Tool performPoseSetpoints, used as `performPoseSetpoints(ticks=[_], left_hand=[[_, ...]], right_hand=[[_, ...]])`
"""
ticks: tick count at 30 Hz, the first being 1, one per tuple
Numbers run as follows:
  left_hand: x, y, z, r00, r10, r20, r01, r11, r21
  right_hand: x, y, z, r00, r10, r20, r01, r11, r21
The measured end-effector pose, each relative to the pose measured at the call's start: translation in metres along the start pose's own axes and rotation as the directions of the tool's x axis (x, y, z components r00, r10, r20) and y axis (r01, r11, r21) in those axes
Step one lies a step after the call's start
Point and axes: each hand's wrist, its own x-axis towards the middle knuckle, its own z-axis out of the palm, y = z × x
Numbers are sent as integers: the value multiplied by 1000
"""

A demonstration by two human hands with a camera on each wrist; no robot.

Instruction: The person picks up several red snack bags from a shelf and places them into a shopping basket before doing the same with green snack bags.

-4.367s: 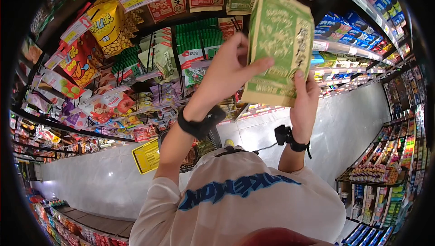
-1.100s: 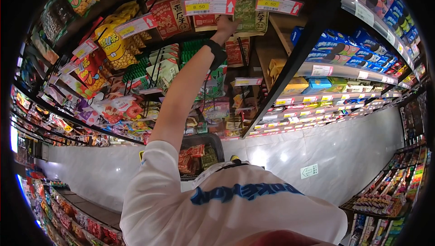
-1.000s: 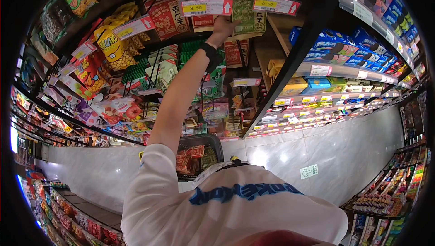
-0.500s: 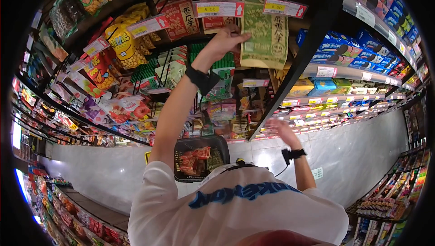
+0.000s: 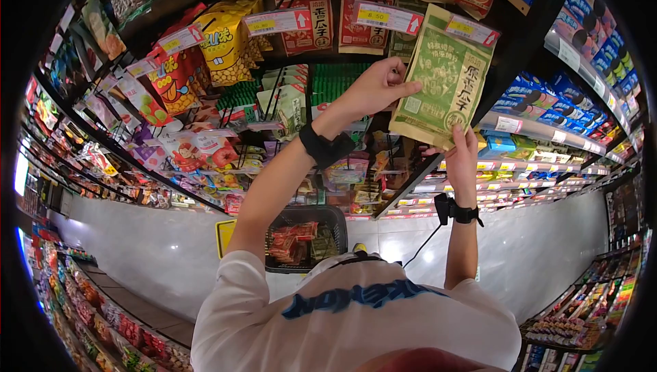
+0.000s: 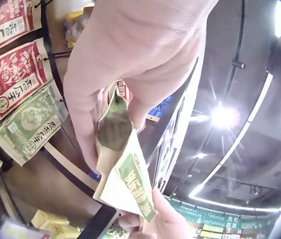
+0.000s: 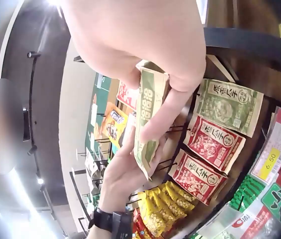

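Observation:
Both hands hold a green and tan seed packet [image 5: 441, 78] in front of the shelf rack, tilted in the head view. My left hand [image 5: 373, 91] grips its left edge, thumb on the printed front. At the lower right corner, my right hand [image 5: 462, 160] pinches it with the thumb over the front. The left wrist view shows the packet [image 6: 111, 127] edge-on beneath my left hand [image 6: 135, 50], the right hand [image 6: 170, 219] at its lower end. In the right wrist view, my right hand [image 7: 140, 40] grips the packet [image 7: 148, 109], with the left hand [image 7: 120, 174] behind.
A black basket [image 5: 340, 216] with red and green packets stands on the floor. Red seed packets [image 5: 303, 26] hang behind price tags [image 5: 277, 23]. Yellow snack bags [image 5: 226, 40] hang further left. A dark upright post and shelves of blue boxes [image 5: 523, 95] stand at the right.
The green packet has come out from the hanging row toward the person and tilted. My right hand has risen from below and taken hold of its lower corner; my left hand has moved right with it.

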Motion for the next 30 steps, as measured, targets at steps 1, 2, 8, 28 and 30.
performPoseSetpoints(ticks=[1, 2, 8, 28, 30], left_hand=[[-3, -2, 0, 998, 64, 11, -64, 998, 10], [-7, -10, 0, 992, 125, 23, -126, 992, 21], [-58, -37, 6, 990, 131, 42, -130, 991, -26], [-389, -377, 27, 553, -833, -25, 606, 423, -674], [-420, -423, 49, 459, -888, -17, 618, 333, -712]], right_hand=[[-2, 1, -2, 1000, 10, 13, -10, 1000, -6], [-8, 2, 2, 1000, -6, 15, 6, 999, -34], [-46, 27, -4, 999, 36, 37, -30, 991, -132], [-184, 335, -7, 199, 951, 235, -633, 308, -710], [-201, 373, -4, 71, 983, 172, -618, 178, -766]])
